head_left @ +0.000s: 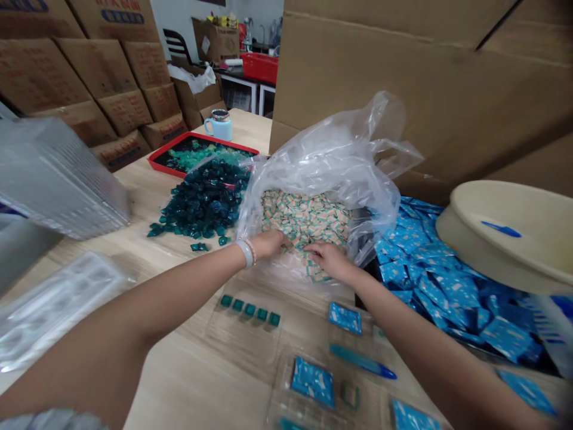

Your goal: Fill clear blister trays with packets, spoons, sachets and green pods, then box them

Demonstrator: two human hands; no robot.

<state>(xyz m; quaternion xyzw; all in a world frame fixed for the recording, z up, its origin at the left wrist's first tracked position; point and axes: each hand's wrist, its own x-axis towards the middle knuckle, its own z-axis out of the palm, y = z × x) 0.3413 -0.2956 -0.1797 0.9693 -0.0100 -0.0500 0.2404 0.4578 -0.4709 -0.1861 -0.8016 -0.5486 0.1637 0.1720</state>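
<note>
A clear plastic bag [322,156] lies open on its side, full of small pink, white and green striped pieces [308,215]. At its mouth my left hand [270,243], with a pale band and beads on the wrist, has its fingers curled at the pieces. To its right, my right hand [332,260] has its fingertips bent together over the pieces at the bag's front edge. Whatever either hand pinches is too small to make out. Nearer to me, a clear plastic tray [242,337] holds a row of several dark green cubes [249,310].
Dark green wrapped pieces [206,200] heap left of the bag, before a red-rimmed tray [168,171]. Blue packets [430,269] and a cream basin [505,239] are right. Near me lie a blue pen [362,361] and another clear tray [280,388]. Stacked trays [67,173] stand left.
</note>
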